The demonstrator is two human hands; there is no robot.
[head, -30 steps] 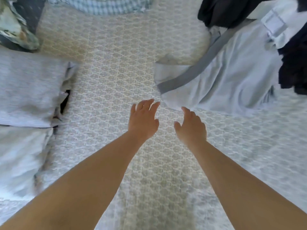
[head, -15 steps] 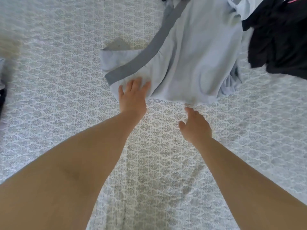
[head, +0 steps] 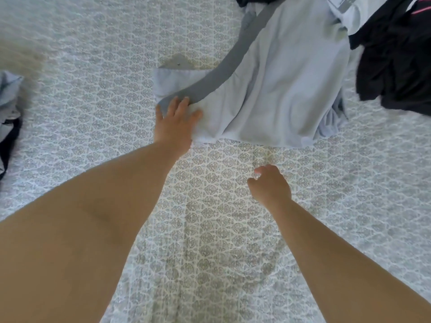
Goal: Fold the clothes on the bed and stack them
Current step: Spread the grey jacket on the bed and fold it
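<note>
Head view: folded pile (head: 8,101) at the left edge, then the left hand (head: 175,122) — fingers spread flat, pressing the near corner of the pale shirt (head: 279,89) on the bed (head: 93,89); right hand (head: 270,185) loosely curled, empty — dark clothes (head: 396,54) far right.

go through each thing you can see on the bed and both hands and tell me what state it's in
Light blue garment with grey band: unfolded, rumpled.
Black garment with pink stripe: heaped, unfolded.
Left hand: flat on the blue garment's near corner.
Right hand: loosely curled, holds nothing.
</note>
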